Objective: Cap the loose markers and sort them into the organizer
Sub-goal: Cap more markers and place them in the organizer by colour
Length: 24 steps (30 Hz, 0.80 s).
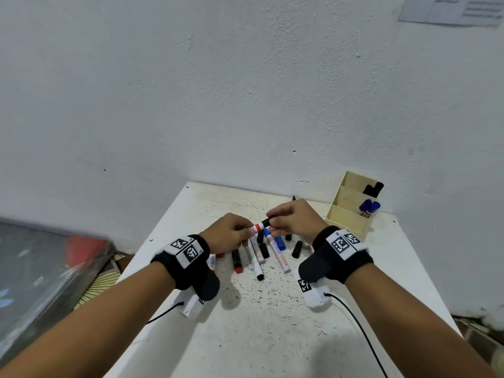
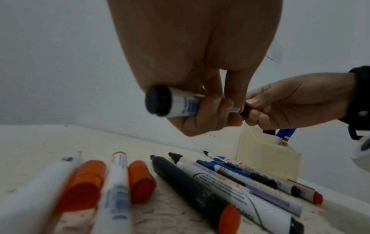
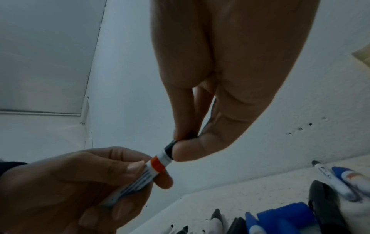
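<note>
- The left hand [image 1: 228, 232] gripped a white marker [image 3: 140, 180] with a red band, fingers curled round its barrel, holding it above the table [image 1: 272, 323].
- The right hand [image 1: 293, 219] pinched a black cap [image 1: 266, 221] between thumb and fingertips at the marker's tip end; whether the cap was fully seated cannot be told.
- Below both hands lay loose markers [image 2: 202, 188] and caps, among them two red caps [image 2: 141, 182] beneath the left hand and a blue cap [image 3: 284, 213] beneath the right.
- Beyond the right hand, on its outer side, stood the cream organizer [image 1: 346, 219], black markers in its far compartment and blue ones [image 1: 368, 207] in the middle.
</note>
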Each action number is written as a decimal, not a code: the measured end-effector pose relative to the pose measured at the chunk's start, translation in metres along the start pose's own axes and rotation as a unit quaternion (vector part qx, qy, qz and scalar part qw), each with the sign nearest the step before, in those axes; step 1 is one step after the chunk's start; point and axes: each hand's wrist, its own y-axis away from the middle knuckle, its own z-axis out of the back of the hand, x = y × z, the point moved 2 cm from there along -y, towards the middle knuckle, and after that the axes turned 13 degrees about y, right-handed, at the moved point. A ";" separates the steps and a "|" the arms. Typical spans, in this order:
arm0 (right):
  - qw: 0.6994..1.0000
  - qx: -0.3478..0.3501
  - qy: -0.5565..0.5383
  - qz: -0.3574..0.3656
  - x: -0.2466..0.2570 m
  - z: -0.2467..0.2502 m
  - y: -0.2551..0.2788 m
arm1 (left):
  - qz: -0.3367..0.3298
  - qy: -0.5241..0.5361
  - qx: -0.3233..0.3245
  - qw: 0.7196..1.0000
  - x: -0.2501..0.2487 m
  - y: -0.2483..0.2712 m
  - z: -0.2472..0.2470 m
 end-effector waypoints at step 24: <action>0.980 -0.022 -0.174 0.094 0.003 -0.008 0.013 | -0.036 0.115 0.012 0.993 -0.024 0.010 -0.004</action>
